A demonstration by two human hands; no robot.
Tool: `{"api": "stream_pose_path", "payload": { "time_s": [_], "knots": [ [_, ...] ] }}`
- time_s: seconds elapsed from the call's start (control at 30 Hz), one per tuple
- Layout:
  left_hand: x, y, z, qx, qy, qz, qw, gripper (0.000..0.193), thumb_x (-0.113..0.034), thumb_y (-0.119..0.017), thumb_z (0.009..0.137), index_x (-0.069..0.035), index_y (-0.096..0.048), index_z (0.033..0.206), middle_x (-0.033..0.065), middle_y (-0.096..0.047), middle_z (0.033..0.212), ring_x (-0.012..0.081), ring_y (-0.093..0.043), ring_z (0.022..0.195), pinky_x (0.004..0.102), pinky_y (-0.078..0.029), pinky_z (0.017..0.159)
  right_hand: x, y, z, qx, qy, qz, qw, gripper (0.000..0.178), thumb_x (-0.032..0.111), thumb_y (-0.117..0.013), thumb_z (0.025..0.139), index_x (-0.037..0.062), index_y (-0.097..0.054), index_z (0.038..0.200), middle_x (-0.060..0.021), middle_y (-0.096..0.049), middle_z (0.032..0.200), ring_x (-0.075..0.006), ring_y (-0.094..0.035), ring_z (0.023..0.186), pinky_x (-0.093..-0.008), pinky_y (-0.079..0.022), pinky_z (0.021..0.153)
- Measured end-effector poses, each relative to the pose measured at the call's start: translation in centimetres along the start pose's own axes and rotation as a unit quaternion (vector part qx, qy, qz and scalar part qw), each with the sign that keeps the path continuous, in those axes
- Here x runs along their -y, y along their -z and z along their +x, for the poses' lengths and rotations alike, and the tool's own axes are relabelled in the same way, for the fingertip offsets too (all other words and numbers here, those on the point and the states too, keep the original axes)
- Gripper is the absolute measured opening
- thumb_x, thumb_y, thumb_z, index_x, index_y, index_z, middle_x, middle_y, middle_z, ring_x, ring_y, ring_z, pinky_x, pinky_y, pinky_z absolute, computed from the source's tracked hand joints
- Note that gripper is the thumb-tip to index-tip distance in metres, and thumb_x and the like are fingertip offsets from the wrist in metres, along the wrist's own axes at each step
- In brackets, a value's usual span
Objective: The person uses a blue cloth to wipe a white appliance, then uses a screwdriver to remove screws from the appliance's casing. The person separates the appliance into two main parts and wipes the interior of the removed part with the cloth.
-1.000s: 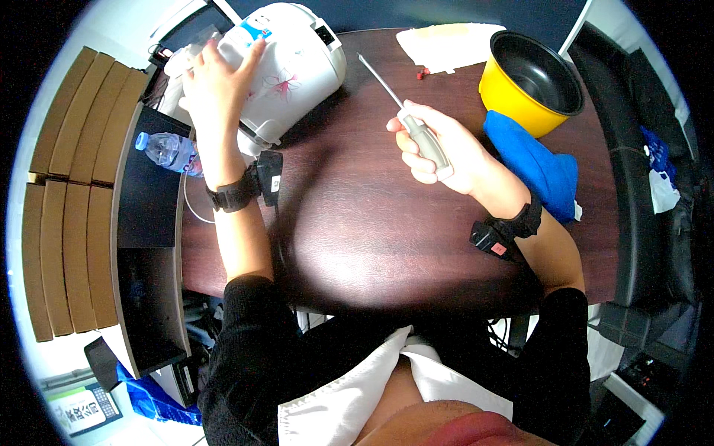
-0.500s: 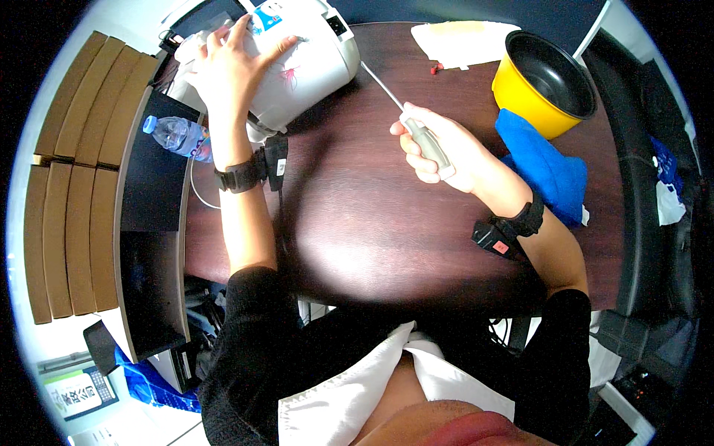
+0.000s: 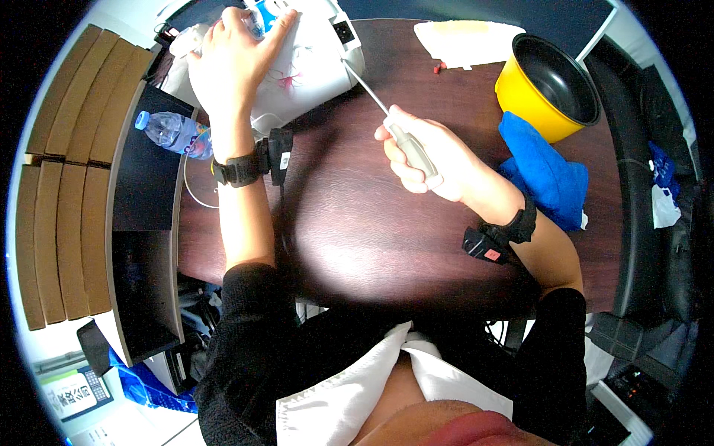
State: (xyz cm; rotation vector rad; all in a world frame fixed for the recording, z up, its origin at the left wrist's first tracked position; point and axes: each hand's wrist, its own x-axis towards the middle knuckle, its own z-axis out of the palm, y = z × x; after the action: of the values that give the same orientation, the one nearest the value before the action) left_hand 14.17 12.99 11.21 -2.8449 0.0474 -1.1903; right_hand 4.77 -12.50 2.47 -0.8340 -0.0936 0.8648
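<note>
A white rice cooker (image 3: pixel 316 78) with a pink floral print lies tipped over at the far left of the table. On top of it rests my left hand (image 3: pixel 232 74), thumb and fingers spread across the casing. My right hand (image 3: pixel 450 160) is closed round the grey handle of a screwdriver (image 3: pixel 413 152). Its metal shaft slants up to the left, and the tip meets the cooker's end near a dark socket. Whether the tip sits in a screw is too small to tell.
At the far right stands a yellow inner pot (image 3: pixel 520 100), black inside, with a blue cloth (image 3: pixel 550 175) before it. A pale cloth (image 3: pixel 468 43) and a small red item (image 3: pixel 439 68) lie behind. Left are a water bottle (image 3: pixel 175 134) and stacked cardboard boxes (image 3: pixel 67 156).
My right hand has moved left with the screwdriver, bringing the tip from the cooker's edge onto its end. The cooker has turned slightly under my left hand.
</note>
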Motion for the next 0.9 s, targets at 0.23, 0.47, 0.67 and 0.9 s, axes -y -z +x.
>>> {"api": "stream_pose_path", "payload": {
  "time_s": [0.23,0.47,0.67,0.9],
  "knots": [
    [-2.7,2.3,-0.6,-0.043,-0.018,0.027,0.999,0.067,-0.058,-0.058,0.085,-0.006,-0.057,0.127,0.0157,-0.06,0.127,0.0299,-0.055,0.12,0.0439,-0.038,0.103,-1.0,-0.4,0.3,0.004,0.018,0.019,1.0,0.039,0.043,-0.039,0.103,0.0064,-0.051,0.099,-0.0016,-0.053,0.068,-0.0118,-0.049,0.042,-0.0253,-0.038,0.034],
    [-2.8,2.7,-0.7,-0.035,-0.041,0.001,0.999,0.065,-0.06,-0.06,0.083,-0.005,-0.063,0.118,0.0172,-0.062,0.123,0.0313,-0.059,0.112,0.0427,-0.044,0.096,-0.4,-1.7,0.6,-0.056,0.023,-0.092,0.994,0.045,0.046,-0.044,0.1,0.0016,-0.044,0.099,-0.0059,-0.051,0.067,-0.0166,-0.05,0.038,-0.0296,-0.038,0.028],
    [-2.4,2.7,-0.8,-0.046,-0.061,0.002,0.997,0.067,-0.061,-0.061,0.082,-0.004,-0.063,0.116,0.0175,-0.063,0.119,0.0304,-0.061,0.109,0.0425,-0.046,0.094,-0.2,-2.9,0.2,-0.099,0.017,-0.089,0.991,0.038,0.044,-0.044,0.102,0.0054,-0.046,0.099,-0.0031,-0.051,0.066,-0.0116,-0.047,0.039,-0.0262,-0.038,0.031],
    [-2.5,3.2,-0.7,-0.044,-0.032,0.032,0.998,0.067,-0.064,-0.061,0.08,-0.006,-0.064,0.115,0.0176,-0.065,0.114,0.029,-0.062,0.105,0.0412,-0.047,0.09,-0.2,-4.3,0.3,-0.147,0.037,-0.097,0.984,0.037,0.042,-0.047,0.101,0.0045,-0.047,0.102,-0.0025,-0.05,0.068,-0.01,-0.046,0.042,-0.0251,-0.035,0.033]
  ]
}}
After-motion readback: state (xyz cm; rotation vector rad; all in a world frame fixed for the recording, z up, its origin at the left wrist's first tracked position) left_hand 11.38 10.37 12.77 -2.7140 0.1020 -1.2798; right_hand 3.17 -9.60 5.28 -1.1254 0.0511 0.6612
